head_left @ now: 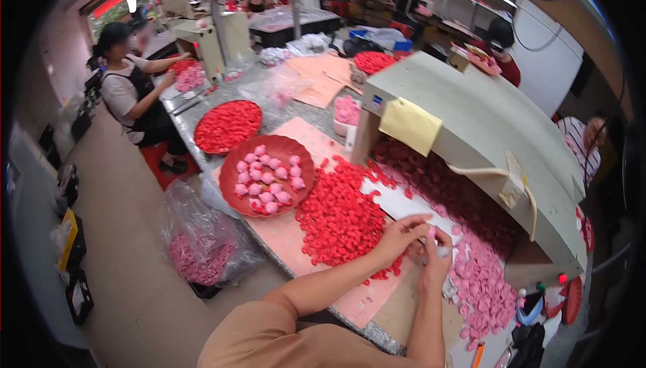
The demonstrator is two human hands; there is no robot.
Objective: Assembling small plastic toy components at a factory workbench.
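Note:
My left hand (402,235) and my right hand (437,261) meet over the table's near edge, fingertips pinched together. Between them is a small pale pink piece (431,232), partly hidden by the fingers. Something whitish shows at the right hand's fingers, too blurred to name. Left of my hands spreads a heap of small red pieces (340,216). A pile of pink petal-like pieces (481,287) lies to the right. Farther left, a round red tray (230,186) bears several pink balls (268,178) with red bits at their sides.
A grey-green machine housing (471,112) arches over more pink and dark red pieces at right. Behind the tray stands a dish of red pieces (227,125). A plastic bag of pink pieces (202,253) sits below the table's left edge. A co-worker (131,85) sits at far left.

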